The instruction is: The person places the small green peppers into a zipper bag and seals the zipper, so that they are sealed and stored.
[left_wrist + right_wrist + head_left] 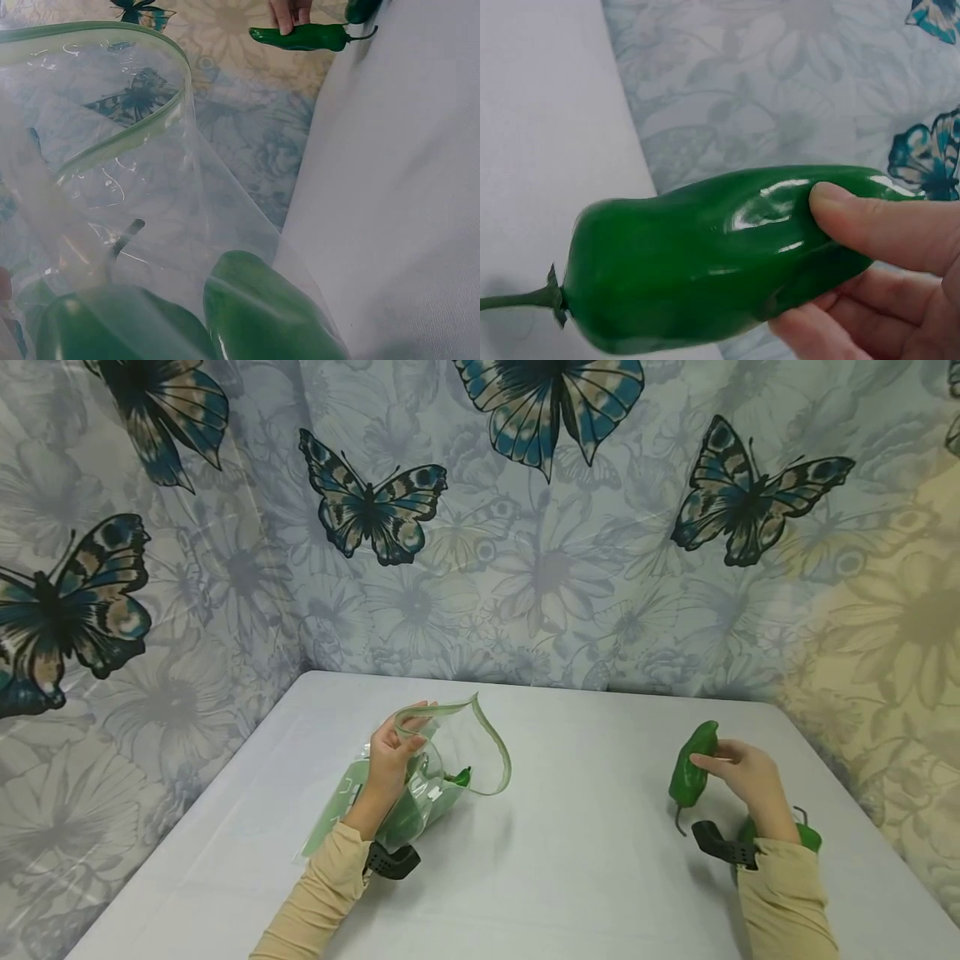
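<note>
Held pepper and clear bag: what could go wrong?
The right grip pinches the pepper toward its tip, stem down, so it might slip.
The left grip holds the bag at one side of its mouth, which could fold shut.
The right sleeve could nudge the green produce beside it.

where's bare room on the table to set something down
Bare: the white table between the clear bag and the held pepper, and nearer, between the sleeves. Crowded: around the bag and left hand; and at the right hand, with another pepper partly hidden by its wrist.
</note>
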Tool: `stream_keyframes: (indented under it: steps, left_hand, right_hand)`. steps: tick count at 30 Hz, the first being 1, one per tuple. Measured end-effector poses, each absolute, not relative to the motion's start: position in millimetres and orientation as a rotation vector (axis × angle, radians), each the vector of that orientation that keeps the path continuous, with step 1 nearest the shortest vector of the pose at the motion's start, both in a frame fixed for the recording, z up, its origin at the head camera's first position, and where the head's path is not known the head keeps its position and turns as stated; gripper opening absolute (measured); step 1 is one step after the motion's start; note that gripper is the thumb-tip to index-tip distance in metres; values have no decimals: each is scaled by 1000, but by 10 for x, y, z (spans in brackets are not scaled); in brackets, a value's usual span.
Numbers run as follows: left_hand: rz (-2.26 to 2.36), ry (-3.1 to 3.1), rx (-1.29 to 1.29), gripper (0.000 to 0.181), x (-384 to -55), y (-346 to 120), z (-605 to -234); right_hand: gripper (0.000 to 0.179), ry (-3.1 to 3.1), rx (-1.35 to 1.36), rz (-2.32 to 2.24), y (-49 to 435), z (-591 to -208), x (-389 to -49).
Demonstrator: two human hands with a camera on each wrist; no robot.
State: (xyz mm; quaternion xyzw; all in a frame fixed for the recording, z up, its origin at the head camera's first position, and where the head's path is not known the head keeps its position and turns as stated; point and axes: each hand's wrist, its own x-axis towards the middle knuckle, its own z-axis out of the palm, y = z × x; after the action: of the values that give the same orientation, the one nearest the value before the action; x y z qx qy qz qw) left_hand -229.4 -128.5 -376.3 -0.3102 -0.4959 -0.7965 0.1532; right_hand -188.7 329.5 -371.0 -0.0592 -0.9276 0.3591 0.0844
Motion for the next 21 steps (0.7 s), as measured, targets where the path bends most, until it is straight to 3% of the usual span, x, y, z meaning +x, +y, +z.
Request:
stream_keyframes:
  steps: [6,21]
  left_hand:
    - [-2269,-1446,-879,45,-2282,-1288,-3758]
    - [-2279,-1435,-900,51,-2303,-1300,-3782]
  right_hand:
    - [67,-2722,-133,1069,3192,-3622,-1837]
    - [41,-2612,-172,1056,3087,-3606,-1829]
